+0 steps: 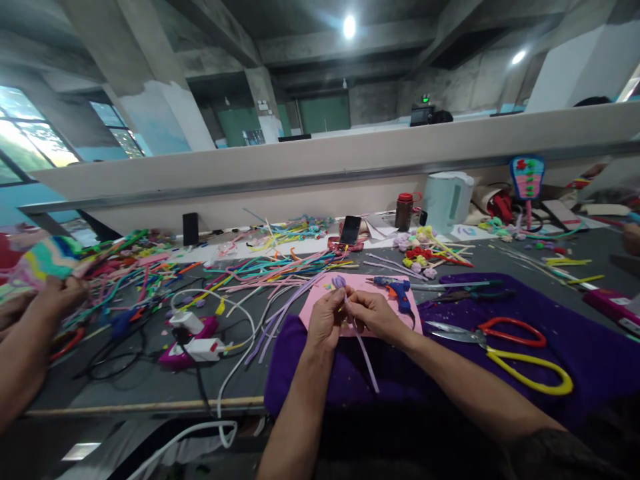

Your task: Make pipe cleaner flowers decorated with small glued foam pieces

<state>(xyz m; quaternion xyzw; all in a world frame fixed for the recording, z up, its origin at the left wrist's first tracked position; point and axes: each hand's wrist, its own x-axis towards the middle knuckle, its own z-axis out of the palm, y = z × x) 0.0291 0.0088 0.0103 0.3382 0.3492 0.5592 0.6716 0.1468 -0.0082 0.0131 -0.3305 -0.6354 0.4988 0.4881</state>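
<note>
My left hand (326,315) is closed on a small purple coil of pipe cleaner (339,282), whose rounded top shows above the fingertips. Close against it, my right hand (373,312) pinches the pale lilac pipe cleaner (367,360), and its loose end hangs down toward me. Both hands are over a pink sheet (320,293) on a purple cloth (287,360). Just beyond my right hand lies a blue and orange glue gun (397,290). Scissors (505,350) with one red and one yellow handle rest at the right.
Colourful pipe cleaners (280,267) spread across the dark table. Power strips (193,347) and a white cord lie at left. A phone (350,230), a brown bottle (405,212) and a kettle (449,200) stand at the back. Another person's hand (65,293) holds a striped piece at far left.
</note>
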